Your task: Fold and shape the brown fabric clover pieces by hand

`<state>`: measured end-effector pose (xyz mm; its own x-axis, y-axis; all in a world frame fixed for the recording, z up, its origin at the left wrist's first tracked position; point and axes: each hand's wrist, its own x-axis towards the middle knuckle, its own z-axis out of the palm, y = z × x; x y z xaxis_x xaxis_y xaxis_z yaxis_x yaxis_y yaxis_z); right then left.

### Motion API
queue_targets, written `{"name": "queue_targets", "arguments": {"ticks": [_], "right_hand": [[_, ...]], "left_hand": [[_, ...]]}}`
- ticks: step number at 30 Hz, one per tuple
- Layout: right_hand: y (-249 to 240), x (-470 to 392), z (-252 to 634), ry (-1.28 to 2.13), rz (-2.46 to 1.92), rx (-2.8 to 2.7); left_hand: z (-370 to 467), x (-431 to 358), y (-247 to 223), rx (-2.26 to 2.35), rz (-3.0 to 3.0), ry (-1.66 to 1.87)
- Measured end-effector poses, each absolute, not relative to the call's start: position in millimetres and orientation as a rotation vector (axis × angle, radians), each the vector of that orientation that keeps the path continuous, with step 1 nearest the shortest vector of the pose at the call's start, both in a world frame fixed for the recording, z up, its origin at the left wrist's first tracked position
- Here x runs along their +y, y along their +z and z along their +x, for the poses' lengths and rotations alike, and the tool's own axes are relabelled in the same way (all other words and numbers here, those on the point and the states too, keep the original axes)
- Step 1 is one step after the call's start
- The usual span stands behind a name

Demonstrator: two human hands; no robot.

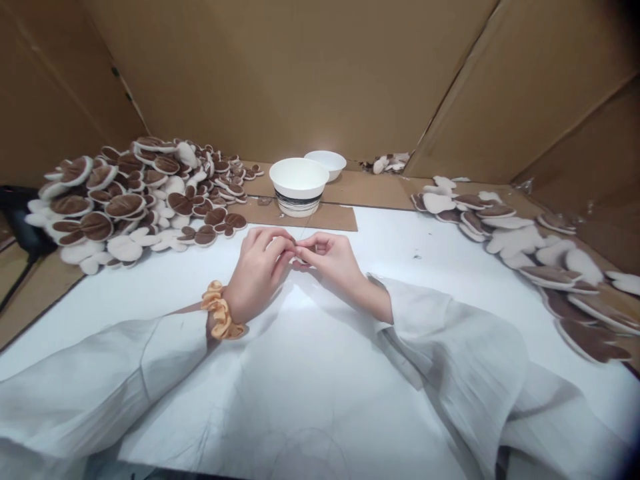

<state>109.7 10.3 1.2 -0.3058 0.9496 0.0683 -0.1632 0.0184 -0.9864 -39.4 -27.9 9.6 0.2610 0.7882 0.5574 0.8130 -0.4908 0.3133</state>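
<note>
A tiny thing seems to sit where the fingertips meet, over the counter [395, 243], near the bowl [299, 175] with black thread [299, 203] around it. It is too hidden to name. The left hand [263, 267] and right hand [333, 260] both pinch there, tips touching. Small work like this likely goes best with soft, steady fingers and tips in plain sight. The left hand curls over, knuckles up; the right points inward, thumb meeting finger.
</note>
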Motion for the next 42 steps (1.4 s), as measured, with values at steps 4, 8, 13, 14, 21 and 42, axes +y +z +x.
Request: {"name": "queue_targets", "arguments": {"ticks": [4,8,13,14,21,42], "right_hand": [[-1.4,6.6,112.5,1.524,-0.883,-1.404],[-4.2,4.1,114.8,1.415,-0.867,-1.581],[-6.0,1.4,117.7,1.294,-0.843,-1.751],[-5.9,0.7,118.3,1.27,-0.838,-1.775],[0.4,-4.2,119.8,1.135,-0.781,-1.856],[1.6,7.5,121.3,1.178,-0.872,-1.436]], "left_hand": [[-42.4,-21.8,17.5,-1.659,-2.5,-1.052],[-45.8,-15.4,24.9,-1.719,-2.539,-1.032],[-52.3,-6.8,31.4,-1.857,-2.718,-1.045],[-54.0,-4.9,32.0,-1.904,-2.788,-1.075],[-63.7,7.5,25.8,-2.088,-3.216,-1.462],[-42.5,-28.3,20.1,-1.538,-2.761,-1.164]]}}
